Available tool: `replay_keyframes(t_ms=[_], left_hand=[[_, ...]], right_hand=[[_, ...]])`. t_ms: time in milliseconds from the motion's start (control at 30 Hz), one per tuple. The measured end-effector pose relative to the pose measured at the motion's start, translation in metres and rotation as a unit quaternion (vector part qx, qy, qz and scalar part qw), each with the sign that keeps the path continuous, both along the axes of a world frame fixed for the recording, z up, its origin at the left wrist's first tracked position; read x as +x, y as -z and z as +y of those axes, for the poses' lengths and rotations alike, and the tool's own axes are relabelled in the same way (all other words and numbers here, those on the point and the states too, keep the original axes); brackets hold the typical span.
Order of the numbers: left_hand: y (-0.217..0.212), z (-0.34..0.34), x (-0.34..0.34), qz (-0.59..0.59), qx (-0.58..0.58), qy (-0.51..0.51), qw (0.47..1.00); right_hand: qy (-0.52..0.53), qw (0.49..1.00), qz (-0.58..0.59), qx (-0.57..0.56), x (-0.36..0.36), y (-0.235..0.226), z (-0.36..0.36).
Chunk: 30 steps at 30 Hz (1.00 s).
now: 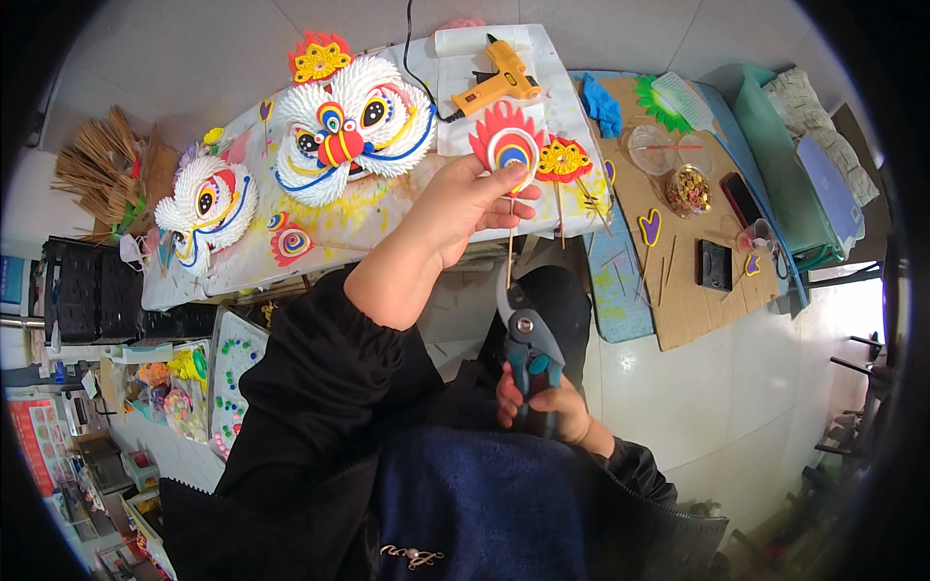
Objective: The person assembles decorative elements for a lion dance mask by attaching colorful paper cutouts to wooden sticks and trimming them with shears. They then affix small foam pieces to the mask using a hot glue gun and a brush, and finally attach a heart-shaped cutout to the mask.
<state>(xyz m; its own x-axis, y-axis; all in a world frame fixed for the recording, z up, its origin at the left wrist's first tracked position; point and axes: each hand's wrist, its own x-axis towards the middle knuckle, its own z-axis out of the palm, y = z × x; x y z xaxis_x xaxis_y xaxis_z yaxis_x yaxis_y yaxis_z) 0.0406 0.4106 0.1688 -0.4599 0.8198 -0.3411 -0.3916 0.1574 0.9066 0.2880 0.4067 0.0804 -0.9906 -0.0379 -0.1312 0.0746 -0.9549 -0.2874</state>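
Flame-edged ornament (506, 153), pinched in the left hand (455, 211), looks assembled. Its stick (511, 244) seems uncut; the right hand (568, 411) is wrapped around shears (535, 341).

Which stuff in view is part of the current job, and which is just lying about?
In the job: round red-fringed ornament; its thin stick; teal-handled shears.
Likely just lying about: crumpled blue item; dark phone; square black case.

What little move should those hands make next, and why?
Probably squeeze the shears with the right hand, if trimming is wanted: the left hand holds the red-crested disc, and its thin stick reaches down to the shears' blades, which appear slightly open.
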Motion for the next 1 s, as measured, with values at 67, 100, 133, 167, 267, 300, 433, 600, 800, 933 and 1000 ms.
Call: replay_keyframes(t_ms=[67, 100, 133, 167, 267, 300, 433, 600, 800, 933, 1000], left_hand=[[0.005, -0.001, -0.002, -0.003, -0.002, -0.015, 1.0], [0.008, -0.001, -0.005, -0.008, -0.008, -0.023, 1.0], [0.01, 0.0, -0.01, -0.007, -0.002, -0.033, 0.999], [0.015, 0.0, -0.013, -0.01, -0.001, -0.039, 0.999], [0.034, 0.002, -0.021, -0.03, -0.073, -0.013, 0.997], [0.041, 0.004, -0.024, -0.036, -0.087, -0.025, 0.995], [0.061, 0.008, -0.038, -0.034, -0.111, -0.072, 0.991], [0.056, 0.01, -0.056, -0.01, -0.087, -0.051, 0.995], [0.022, -0.091, -0.054, 0.199, -0.179, -0.005, 0.963], [0.011, -0.208, -0.075, 0.237, -0.199, -0.237, 0.921], [0.021, -0.246, -0.088, 0.255, -0.302, -0.334, 0.856]], right_hand=[[0.025, 0.999, -0.022, -0.029, 0.0, 0.002, 0.001], [0.024, 0.995, -0.097, 0.009, 0.004, 0.0, 0.002], [0.026, 0.997, -0.068, 0.02, 0.003, 0.0, 0.003], [0.026, 0.998, -0.045, 0.023, 0.006, -0.002, 0.003], [0.034, 0.998, -0.022, 0.044, 0.008, -0.005, 0.007], [0.038, 0.998, -0.019, 0.044, 0.008, -0.005, 0.008], [0.032, 0.999, -0.027, 0.032, 0.006, -0.006, 0.006], [0.025, 0.999, -0.037, 0.029, 0.0, -0.007, 0.004], [0.003, 0.993, -0.08, 0.084, -0.007, -0.017, 0.006], [-0.042, 0.992, -0.063, 0.106, -0.028, -0.022, 0.006], [-0.075, 0.988, -0.043, 0.128, -0.042, -0.025, 0.006]])
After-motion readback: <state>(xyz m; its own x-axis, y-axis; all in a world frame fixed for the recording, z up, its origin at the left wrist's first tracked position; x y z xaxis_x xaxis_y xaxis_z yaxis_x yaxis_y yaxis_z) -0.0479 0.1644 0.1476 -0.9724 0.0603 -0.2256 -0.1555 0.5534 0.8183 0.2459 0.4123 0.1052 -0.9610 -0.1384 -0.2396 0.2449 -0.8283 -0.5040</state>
